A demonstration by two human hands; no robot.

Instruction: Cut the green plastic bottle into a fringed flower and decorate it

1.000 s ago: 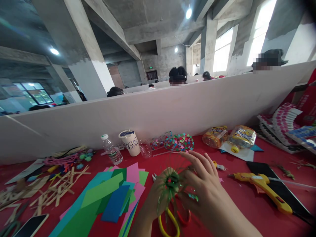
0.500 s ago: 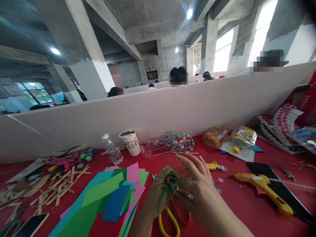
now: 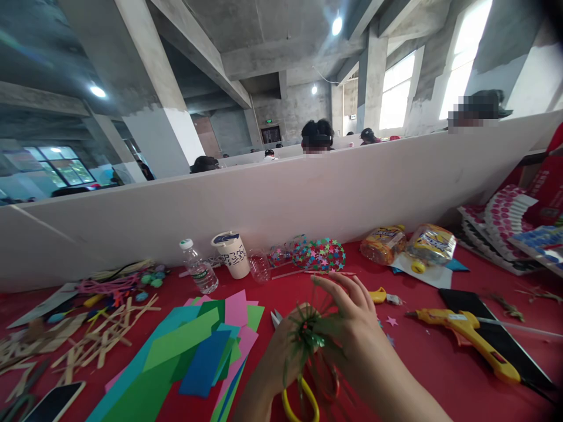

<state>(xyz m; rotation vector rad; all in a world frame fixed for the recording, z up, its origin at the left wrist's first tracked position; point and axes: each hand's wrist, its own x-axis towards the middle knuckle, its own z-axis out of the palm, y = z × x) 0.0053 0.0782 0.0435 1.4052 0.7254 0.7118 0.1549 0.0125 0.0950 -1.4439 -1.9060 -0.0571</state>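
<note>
A green fringed tuft of thin strips (image 3: 303,328) with a shiny green centre fans out between my hands, blurred in places. My left hand (image 3: 279,351) is behind and below it, closed around its base; most of the fingers are hidden by the strips. My right hand (image 3: 358,328) reaches over from the right with its upper fingers stretched out and apart. Its lower fingers and thumb lie among the strips, partly hidden. Beneath both hands lie scissors with a yellow and a red handle loop (image 3: 303,401), their blade tip showing left of my left hand.
Coloured paper sheets (image 3: 176,351) lie to the left, with wooden sticks (image 3: 103,334) and a phone (image 3: 55,403) beyond. A water bottle (image 3: 200,269), a cup (image 3: 233,258) and star confetti (image 3: 323,255) line the partition (image 3: 246,202). On the right lies a yellow glue gun (image 3: 472,331).
The tuft has tilted and shifted slightly right, and its strips are spread differently. My left hand has turned a little, showing more of the scissors' blade. My right hand stays nearly in place.
</note>
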